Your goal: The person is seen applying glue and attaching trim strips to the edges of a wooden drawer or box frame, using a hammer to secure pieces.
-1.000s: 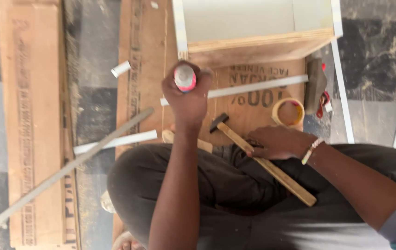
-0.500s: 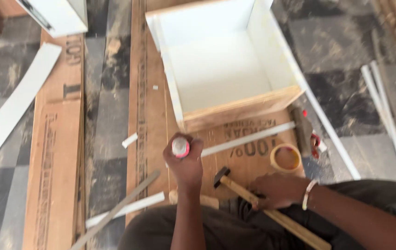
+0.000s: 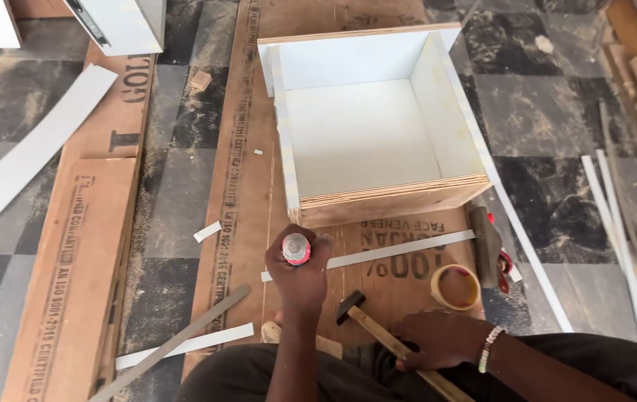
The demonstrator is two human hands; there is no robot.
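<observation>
My left hand is raised in front of me, closed around a small round container with a red and white top. It hovers just short of the front edge of an open white-lined plywood box. Low at the right, my right hand, a beaded bracelet on its wrist, grips the wooden handle of a hammer. The hammer's dark head lies on the plywood sheet near my knees.
A roll of tape and a thin white strip lie in front of the box. A dark tool rests to its right. More white strips, a metal bar, a wide white band and plywood boards cover the tiled floor.
The view has tilted up and away from my lap, bringing the whole box into sight. My left hand keeps the container up; my right hand stays on the hammer.
</observation>
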